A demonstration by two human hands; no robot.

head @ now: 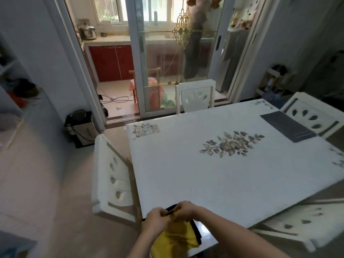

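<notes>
Yellow cloth (pixel 175 237) with black trim lies at the counter (pixel 223 183) corner, 6 o'clock. Left grip (pixel 156 218) and right grip (pixel 183 211), fingers curled, pinch its top edge. Grey towel (pixel 287 126) lies flat at 2 o'clock, well apart.

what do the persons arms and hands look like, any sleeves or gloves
The left hand and right hand are bare, with no gloves. The forearms behind them are bare down to the picture's lower edge, so no sleeve shows. No watch, bracelet or ring can be made out.
</notes>
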